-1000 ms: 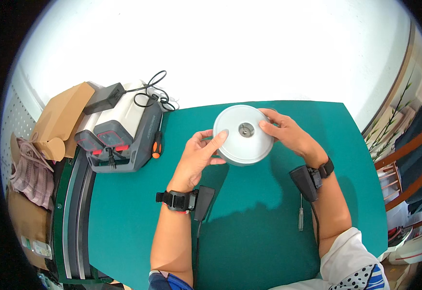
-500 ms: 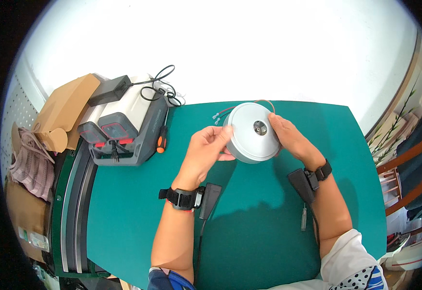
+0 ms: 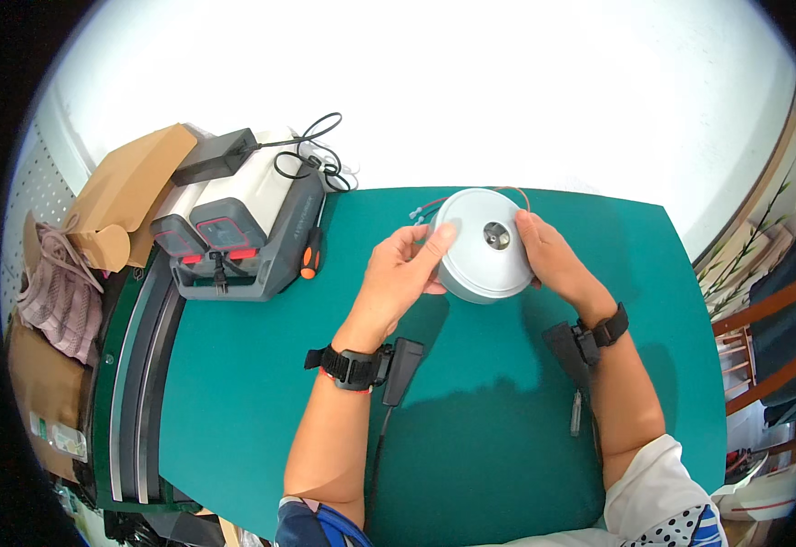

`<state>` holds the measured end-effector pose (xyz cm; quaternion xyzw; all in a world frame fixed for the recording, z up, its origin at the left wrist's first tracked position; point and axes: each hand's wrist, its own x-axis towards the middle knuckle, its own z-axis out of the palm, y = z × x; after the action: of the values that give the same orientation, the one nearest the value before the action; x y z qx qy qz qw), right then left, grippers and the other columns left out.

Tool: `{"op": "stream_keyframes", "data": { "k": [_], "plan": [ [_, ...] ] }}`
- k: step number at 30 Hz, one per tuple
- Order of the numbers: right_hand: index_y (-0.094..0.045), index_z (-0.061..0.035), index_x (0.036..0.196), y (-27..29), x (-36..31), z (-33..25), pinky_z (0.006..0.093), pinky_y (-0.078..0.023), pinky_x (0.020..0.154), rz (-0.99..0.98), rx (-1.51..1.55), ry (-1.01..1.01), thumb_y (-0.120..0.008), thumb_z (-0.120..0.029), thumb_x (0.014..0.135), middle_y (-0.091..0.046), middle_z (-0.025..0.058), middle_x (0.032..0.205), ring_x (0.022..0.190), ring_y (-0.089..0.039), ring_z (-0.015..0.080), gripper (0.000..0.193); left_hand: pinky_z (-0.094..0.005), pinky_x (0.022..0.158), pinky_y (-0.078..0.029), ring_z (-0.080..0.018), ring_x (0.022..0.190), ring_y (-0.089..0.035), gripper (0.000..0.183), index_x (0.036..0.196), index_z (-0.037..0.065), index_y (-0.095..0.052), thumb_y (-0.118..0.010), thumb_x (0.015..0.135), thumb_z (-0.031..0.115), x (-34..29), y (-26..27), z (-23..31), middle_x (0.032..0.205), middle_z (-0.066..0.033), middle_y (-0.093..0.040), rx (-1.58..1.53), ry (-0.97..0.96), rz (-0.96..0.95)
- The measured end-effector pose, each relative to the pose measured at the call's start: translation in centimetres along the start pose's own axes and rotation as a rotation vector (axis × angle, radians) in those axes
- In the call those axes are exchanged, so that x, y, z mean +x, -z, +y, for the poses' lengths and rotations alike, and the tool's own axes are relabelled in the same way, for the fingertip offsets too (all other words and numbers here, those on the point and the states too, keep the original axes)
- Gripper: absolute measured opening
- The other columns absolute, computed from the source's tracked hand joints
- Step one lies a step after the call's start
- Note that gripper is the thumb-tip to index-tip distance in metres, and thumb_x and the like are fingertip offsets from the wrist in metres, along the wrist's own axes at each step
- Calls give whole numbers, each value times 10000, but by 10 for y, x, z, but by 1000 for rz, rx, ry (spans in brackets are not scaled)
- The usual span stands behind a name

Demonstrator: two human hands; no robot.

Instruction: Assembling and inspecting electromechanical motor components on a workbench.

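Above the green tabletop I hold a round silver vacuum motor point(image 3: 472, 270) with its flat face turned up toward me. A small dark opening with metal inside sits off its middle. My left hand point(image 3: 398, 276) grips its left side, the thumb lying on the face and the other fingers partly hidden beneath. Around the right edge my right hand point(image 3: 559, 262) is closed, thumb on the rim. A red wire and a dark wire come from behind the motor and end in clear-sleeved terminals point(image 3: 418, 215) by its upper left.
At the left stands a grey charger base point(image 3: 275, 273) with two white-and-grey battery packs point(image 3: 234, 223). A black power adapter point(image 3: 215, 157) rests on them, and an orange-black screwdriver point(image 3: 310, 260) is beside them. A brown cardboard box point(image 3: 138, 187) lies farther left, and a wooden chair point(image 3: 771, 301) stands at right.
My left thumb has slid farther onto the motor's face. The motor is turned slightly and sits a little higher in the picture, and the whole view has shifted a little.
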<state>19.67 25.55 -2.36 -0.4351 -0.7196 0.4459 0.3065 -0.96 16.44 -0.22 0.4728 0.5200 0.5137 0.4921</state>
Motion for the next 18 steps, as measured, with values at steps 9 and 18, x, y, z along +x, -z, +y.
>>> {"op": "stream_keyframes", "data": {
  "k": [9,18],
  "plan": [
    [-482,82,974,-3,-16,-35,312,-528,463,26,-16,-58,-418,-513,967,-626,183,806,588,-660,221,598,-305,652,-577,-206,897,-641,763,1320,-93,-407,-707,834,413,1,6,-9,1061,-174,-589,4,-57,80],
    [-459,76,911,1,-17,-34,279,-552,489,-65,51,-20,-586,-487,900,-610,167,765,590,-663,185,577,-348,679,-592,-226,984,-621,686,1256,-86,-417,-643,877,439,2,1,-11,1136,-188,-566,-14,33,70]
  ]
}}
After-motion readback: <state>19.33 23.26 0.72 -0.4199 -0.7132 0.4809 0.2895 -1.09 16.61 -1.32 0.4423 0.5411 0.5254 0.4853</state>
